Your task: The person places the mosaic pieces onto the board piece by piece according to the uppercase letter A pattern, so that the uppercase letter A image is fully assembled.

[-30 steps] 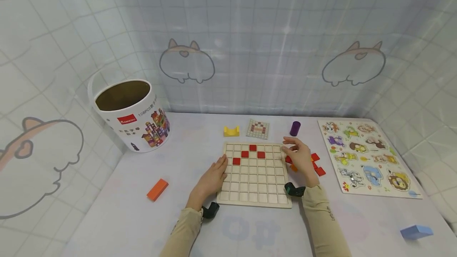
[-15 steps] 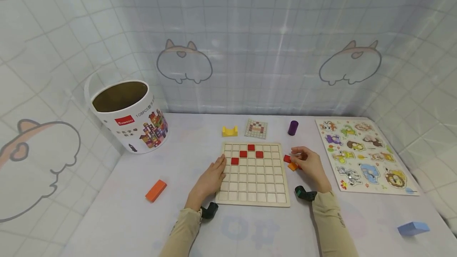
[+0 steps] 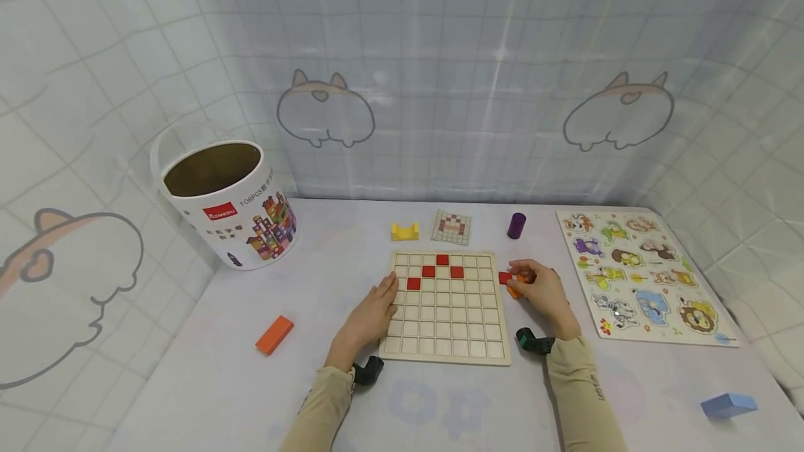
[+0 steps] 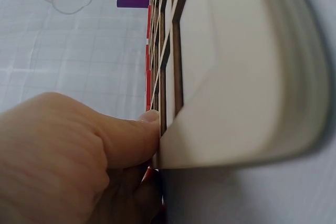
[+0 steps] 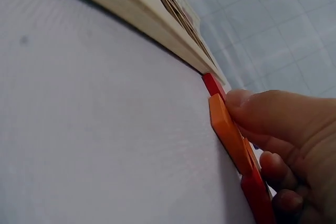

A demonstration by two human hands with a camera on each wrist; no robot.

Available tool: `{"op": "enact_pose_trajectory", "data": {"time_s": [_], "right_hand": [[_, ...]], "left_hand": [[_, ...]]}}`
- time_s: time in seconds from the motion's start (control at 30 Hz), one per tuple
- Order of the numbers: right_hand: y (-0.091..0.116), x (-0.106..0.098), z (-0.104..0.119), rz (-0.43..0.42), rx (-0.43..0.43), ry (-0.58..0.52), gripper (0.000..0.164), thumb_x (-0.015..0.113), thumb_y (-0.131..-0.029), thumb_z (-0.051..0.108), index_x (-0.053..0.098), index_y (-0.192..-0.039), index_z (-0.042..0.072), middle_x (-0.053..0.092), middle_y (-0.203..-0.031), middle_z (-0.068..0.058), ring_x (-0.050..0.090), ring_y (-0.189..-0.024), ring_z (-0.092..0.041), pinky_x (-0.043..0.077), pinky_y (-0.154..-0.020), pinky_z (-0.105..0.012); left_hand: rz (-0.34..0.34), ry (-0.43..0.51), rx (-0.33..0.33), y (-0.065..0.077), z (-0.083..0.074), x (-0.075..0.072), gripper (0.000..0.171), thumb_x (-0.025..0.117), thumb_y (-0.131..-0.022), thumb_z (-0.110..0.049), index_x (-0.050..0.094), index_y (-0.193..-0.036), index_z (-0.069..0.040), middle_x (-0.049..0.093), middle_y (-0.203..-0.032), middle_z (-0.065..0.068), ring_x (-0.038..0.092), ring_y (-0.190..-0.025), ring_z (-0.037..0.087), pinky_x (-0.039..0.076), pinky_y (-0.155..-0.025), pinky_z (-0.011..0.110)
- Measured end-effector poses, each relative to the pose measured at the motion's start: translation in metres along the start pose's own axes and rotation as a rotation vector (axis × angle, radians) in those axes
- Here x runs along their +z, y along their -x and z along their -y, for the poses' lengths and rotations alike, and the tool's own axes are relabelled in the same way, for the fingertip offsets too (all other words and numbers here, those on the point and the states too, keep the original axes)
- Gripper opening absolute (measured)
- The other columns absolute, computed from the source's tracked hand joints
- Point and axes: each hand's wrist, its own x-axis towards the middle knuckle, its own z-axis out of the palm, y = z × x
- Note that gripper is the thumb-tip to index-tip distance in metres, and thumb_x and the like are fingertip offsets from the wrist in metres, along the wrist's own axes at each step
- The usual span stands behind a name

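Observation:
A pale wooden grid board [image 3: 442,330] lies on the table with several red tiles [image 3: 428,271] in its upper cells. My left hand [image 3: 370,314] rests along its left edge, fingers fairly straight; the left wrist view shows the thumb [image 4: 128,139] touching the rim. Right of the board, my right hand [image 3: 545,293] bends over loose tiles, thumb and forefinger close together. Beside the fingertips are a red tile [image 3: 504,277] and an orange tile [image 5: 228,132]; the thumb [image 5: 273,111] touches the tiles there. Whether one is pinched is unclear; the palm hides others.
Behind the board are a yellow block [image 3: 405,231], a small pattern card [image 3: 451,227] and a purple cylinder [image 3: 516,225]. An animal puzzle board [image 3: 647,277] lies right. A white bucket [image 3: 251,229] and orange block [image 3: 274,335] are left; a blue block [image 3: 728,405] is near right.
My right hand has moved from the board's upper right edge down and right onto the loose tiles, its fingers drawing together. My left hand stays on the board's edge.

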Motion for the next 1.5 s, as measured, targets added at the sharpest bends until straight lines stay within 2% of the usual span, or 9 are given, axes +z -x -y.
{"op": "enact_pose_trajectory", "data": {"time_s": [0.23,0.4,0.57,0.7,0.83,1.1,1.33,1.5], "right_hand": [[-0.002,-0.004,0.004,0.068,0.007,-0.018,0.038,0.072,-0.085,0.008,0.064,-0.122,0.003,0.068,-0.108,-0.017,0.051,-0.080,-0.012,0.043,-0.066,-0.018],[-0.005,-0.001,0.010,0.035,0.037,-0.002,0.037,0.073,-0.085,0.010,0.065,-0.120,0.003,0.069,-0.107,-0.018,0.055,-0.083,-0.018,0.045,-0.068,-0.020],[-0.006,0.004,0.011,0.006,0.070,0.045,0.038,0.073,-0.085,0.013,0.065,-0.121,0.007,0.069,-0.104,-0.018,0.054,-0.076,-0.019,0.043,-0.062,-0.023],[-0.004,0.005,0.010,0.016,0.057,0.063,0.034,0.072,-0.086,0.014,0.066,-0.120,0.009,0.069,-0.094,-0.015,0.053,-0.071,-0.016,0.041,-0.058,-0.023],[-0.003,0.005,0.008,0.000,0.048,0.063,0.032,0.071,-0.086,0.015,0.067,-0.118,0.009,0.070,-0.096,-0.015,0.053,-0.070,-0.015,0.041,-0.057,-0.022],[-0.007,-0.001,0.009,-0.010,0.078,-0.004,0.034,0.066,-0.090,0.011,0.063,-0.122,0.003,0.067,-0.108,-0.018,0.050,-0.067,-0.015,0.043,-0.050,-0.018],[-0.010,-0.002,0.014,0.004,0.116,-0.069,0.036,0.065,-0.093,0.015,0.061,-0.127,0.006,0.065,-0.113,-0.017,0.053,-0.063,-0.010,0.045,-0.048,-0.019],[-0.013,0.004,0.024,-0.012,0.093,-0.112,0.036,0.065,-0.092,0.015,0.061,-0.127,0.005,0.064,-0.115,-0.018,0.054,-0.066,-0.010,0.046,-0.049,-0.019]], "left_hand": [[0.004,-0.002,0.006,-0.001,0.000,-0.001,0.054,0.047,-0.101,-0.014,0.029,-0.150,0.004,0.022,-0.160,0.017,0.025,-0.148,0.033,0.023,-0.122,0.049],[0.004,-0.002,0.006,-0.002,0.001,-0.001,0.055,0.047,-0.101,-0.011,0.028,-0.149,0.006,0.022,-0.160,0.019,0.025,-0.147,0.035,0.023,-0.122,0.050],[0.009,0.006,0.005,-0.002,0.002,-0.001,0.055,0.047,-0.100,-0.010,0.029,-0.149,0.006,0.022,-0.160,0.020,0.026,-0.147,0.036,0.023,-0.121,0.051],[0.008,0.004,0.005,-0.001,0.002,-0.001,0.055,0.048,-0.101,-0.011,0.029,-0.149,0.006,0.022,-0.160,0.019,0.026,-0.147,0.036,0.023,-0.122,0.050],[0.007,-0.002,0.001,-0.001,0.002,0.001,0.055,0.047,-0.101,-0.013,0.028,-0.150,0.005,0.021,-0.160,0.018,0.025,-0.147,0.034,0.023,-0.122,0.049],[0.006,0.006,0.007,-0.002,0.002,0.002,0.054,0.047,-0.101,-0.012,0.029,-0.149,0.005,0.022,-0.160,0.018,0.025,-0.147,0.035,0.023,-0.122,0.050],[0.009,0.004,0.011,-0.003,0.005,0.006,0.054,0.047,-0.101,-0.011,0.029,-0.149,0.006,0.022,-0.160,0.018,0.025,-0.147,0.035,0.024,-0.121,0.050],[0.000,-0.007,0.012,-0.002,0.005,0.005,0.054,0.047,-0.101,-0.011,0.030,-0.149,0.006,0.022,-0.160,0.018,0.026,-0.147,0.034,0.024,-0.121,0.050]]}}
